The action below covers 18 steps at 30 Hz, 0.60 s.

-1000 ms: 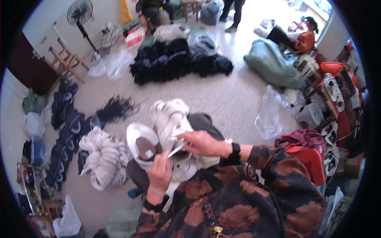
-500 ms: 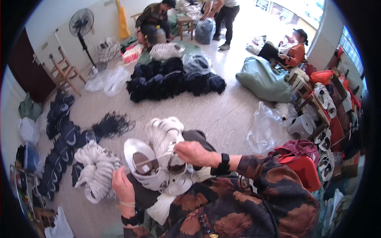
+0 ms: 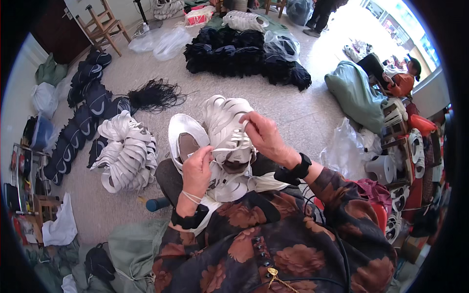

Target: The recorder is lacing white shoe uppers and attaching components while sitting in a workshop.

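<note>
In my lap rests a white shoe upper (image 3: 237,157) with a dark lining, white lace threaded across its front. My right hand (image 3: 267,140), closed above it, pinches a loop of the white shoelace (image 3: 245,125). At the upper's left side, my left hand (image 3: 196,172) is closed too, a length of the same lace between thumb and fingers. Another white upper (image 3: 172,132) with a brown inside lies beyond my left hand. Behind the laced one, a nested stack of white uppers (image 3: 224,110) leans away from me.
On the floor at left lie a bundle of white uppers (image 3: 128,154), rows of black uppers (image 3: 84,121) and a heap of black laces (image 3: 157,95). Ahead sits a pile of black bundles (image 3: 229,56). At right are a green sack (image 3: 355,95), a plastic bag (image 3: 342,151) and a seated person (image 3: 401,83).
The view has tilted downward. My right hand has lifted the lace away from the upper, and my left hand has come closer to the upper.
</note>
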Available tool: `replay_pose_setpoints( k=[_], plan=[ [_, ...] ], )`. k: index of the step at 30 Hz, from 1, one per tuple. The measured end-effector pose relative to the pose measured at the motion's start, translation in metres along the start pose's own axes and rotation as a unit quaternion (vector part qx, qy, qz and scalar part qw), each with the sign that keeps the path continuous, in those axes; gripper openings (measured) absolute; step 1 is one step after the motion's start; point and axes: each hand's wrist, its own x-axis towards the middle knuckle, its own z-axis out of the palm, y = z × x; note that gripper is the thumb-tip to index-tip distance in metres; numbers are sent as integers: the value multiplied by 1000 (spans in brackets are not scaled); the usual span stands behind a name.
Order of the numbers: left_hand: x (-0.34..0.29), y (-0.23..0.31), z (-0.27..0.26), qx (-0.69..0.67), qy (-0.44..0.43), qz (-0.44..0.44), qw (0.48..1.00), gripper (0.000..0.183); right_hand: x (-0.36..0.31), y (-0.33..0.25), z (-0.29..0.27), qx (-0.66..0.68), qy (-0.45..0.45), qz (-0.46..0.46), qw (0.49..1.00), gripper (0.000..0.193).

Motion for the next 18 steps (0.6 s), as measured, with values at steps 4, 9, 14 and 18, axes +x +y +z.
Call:
replay_pose_setpoints(
  k=[4, 9, 14, 18],
  plan=[
    [3, 4, 23, -158, -34, -113, 980, 13, 21, -14, -3, 24, 39, -38, 998, 14],
    [8, -25, 50, -123, 0, -26, 992, 12, 24, -27, 0, 45, -63, 20, 997, 11],
    [10, -24, 45, -249, -15, -134, 959, 12, 19, -16, 16, 191, -110, 101, 970, 18],
    [12, -28, 46, -220, -17, -104, 970, 10, 21, -11, 14, 212, -117, 138, 960, 18]
  ],
)
